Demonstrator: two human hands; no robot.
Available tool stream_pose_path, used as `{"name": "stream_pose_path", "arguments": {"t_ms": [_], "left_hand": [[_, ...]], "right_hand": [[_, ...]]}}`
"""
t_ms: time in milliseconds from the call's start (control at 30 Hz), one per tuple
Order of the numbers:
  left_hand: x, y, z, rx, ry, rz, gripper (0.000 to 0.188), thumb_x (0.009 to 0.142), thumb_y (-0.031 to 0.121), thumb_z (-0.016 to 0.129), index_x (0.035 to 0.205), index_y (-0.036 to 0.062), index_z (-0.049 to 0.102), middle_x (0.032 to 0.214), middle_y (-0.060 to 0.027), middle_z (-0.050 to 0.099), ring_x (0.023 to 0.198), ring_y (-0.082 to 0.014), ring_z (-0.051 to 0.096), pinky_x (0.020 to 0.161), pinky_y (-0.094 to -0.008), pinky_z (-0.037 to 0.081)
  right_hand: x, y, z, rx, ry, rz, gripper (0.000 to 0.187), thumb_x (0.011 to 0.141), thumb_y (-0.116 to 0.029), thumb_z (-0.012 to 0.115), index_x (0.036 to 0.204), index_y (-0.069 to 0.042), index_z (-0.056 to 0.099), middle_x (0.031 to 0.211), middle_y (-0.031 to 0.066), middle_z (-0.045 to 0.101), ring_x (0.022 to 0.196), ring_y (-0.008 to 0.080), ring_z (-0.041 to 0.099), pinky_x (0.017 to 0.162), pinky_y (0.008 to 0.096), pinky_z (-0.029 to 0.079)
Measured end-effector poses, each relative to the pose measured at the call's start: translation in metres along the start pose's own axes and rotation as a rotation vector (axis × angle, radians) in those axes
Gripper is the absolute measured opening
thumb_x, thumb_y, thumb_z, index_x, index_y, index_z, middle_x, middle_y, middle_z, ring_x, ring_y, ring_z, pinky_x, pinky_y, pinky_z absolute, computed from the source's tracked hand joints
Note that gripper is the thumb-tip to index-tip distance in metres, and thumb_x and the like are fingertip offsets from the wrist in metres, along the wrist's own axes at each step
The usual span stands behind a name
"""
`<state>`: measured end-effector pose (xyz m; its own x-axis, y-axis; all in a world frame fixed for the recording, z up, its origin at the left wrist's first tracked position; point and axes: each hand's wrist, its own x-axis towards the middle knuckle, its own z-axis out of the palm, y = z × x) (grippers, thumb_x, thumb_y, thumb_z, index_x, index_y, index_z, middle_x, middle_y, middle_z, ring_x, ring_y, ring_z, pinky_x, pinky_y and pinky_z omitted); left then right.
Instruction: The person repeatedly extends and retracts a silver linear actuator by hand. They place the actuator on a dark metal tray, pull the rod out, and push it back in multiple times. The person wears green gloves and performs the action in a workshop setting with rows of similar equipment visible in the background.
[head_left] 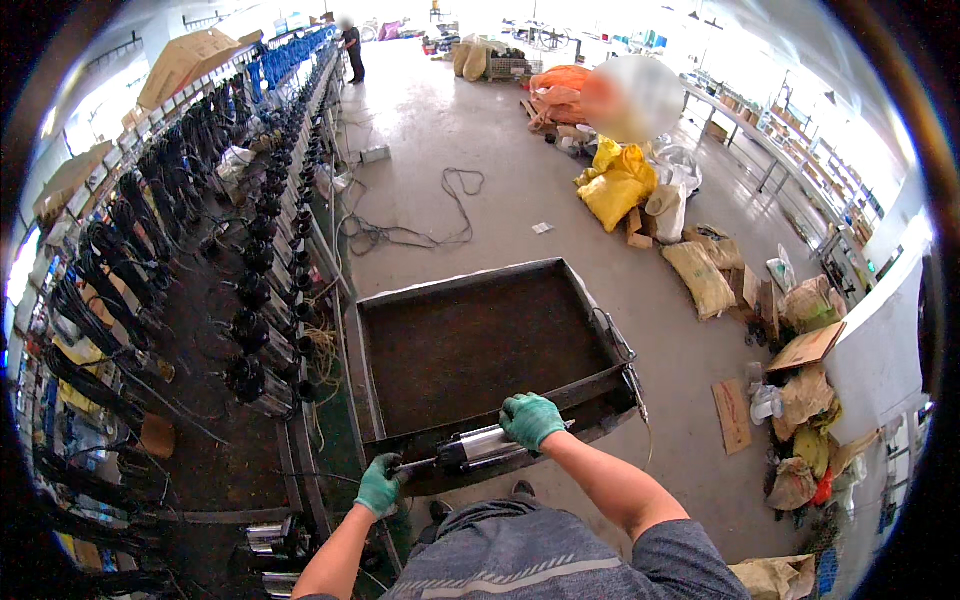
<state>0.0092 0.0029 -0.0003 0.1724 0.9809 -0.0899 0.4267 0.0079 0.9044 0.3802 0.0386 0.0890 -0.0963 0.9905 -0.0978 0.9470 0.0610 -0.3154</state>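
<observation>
A silver, ribbed motor-like cylinder (485, 444) with a black end lies crosswise at the near edge of a dark, shallow metal tray (455, 280). My right hand (532, 420), in a green glove, is closed over the cylinder's right part from above. At its left, my left hand (379, 485), gloved the same way, is closed round the dark end of a short grey rod (418, 466). That rod points at the cylinder's black end; whether they are joined or only touching I cannot tell. My fingers hide what lies under them.
Rows of similar silver-and-black units (265, 385) and hanging black cables (100, 240) line the left side. A loose cable (430, 240) lies on the floor ahead. Yellow bags (618, 190), sacks (698, 278) and cardboard (731, 416) are on the right. Another person (354, 55) stands far off.
</observation>
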Motion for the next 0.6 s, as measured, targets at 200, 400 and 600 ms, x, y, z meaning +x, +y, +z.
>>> {"name": "stream_pose_path", "arguments": {"t_ms": [200, 400, 600], "left_hand": [[0.017, -0.023, -0.020, 0.180, -0.182, 0.013, 0.037, 0.096, 0.035, 0.072, 0.116, 0.0046, 0.073, 0.095, -0.0089, 0.071, 0.080, -0.0241, 0.067, 0.074, -0.0365, 0.055], [0.043, -0.015, -0.001, -0.311, -0.185, -0.794, 0.035, 0.103, 0.037, 0.062, 0.113, 0.0052, 0.075, 0.090, -0.0065, 0.072, 0.070, -0.0170, 0.062, 0.065, -0.0355, 0.052], [-0.002, -0.016, -0.002, 0.087, -0.012, 0.323, 0.029, 0.105, 0.027, 0.058, 0.122, 0.0063, 0.071, 0.111, -0.0107, 0.071, 0.102, -0.0251, 0.067, 0.090, -0.0346, 0.053]], "right_hand": [[0.001, -0.005, -0.002, -0.002, 0.013, -0.019, 0.028, 0.094, -0.034, 0.058, 0.097, -0.011, 0.073, 0.100, 0.0149, 0.073, 0.101, 0.0363, 0.068, 0.089, 0.0483, 0.055], [0.001, 0.005, 0.003, -0.019, 0.005, -0.022, 0.028, 0.094, -0.035, 0.058, 0.097, -0.010, 0.072, 0.102, 0.0154, 0.072, 0.101, 0.0361, 0.068, 0.089, 0.0481, 0.055], [0.000, 0.000, 0.003, -0.017, -0.022, -0.001, 0.029, 0.095, -0.035, 0.058, 0.097, -0.009, 0.071, 0.104, 0.0151, 0.072, 0.102, 0.0354, 0.067, 0.090, 0.0478, 0.055]]}}
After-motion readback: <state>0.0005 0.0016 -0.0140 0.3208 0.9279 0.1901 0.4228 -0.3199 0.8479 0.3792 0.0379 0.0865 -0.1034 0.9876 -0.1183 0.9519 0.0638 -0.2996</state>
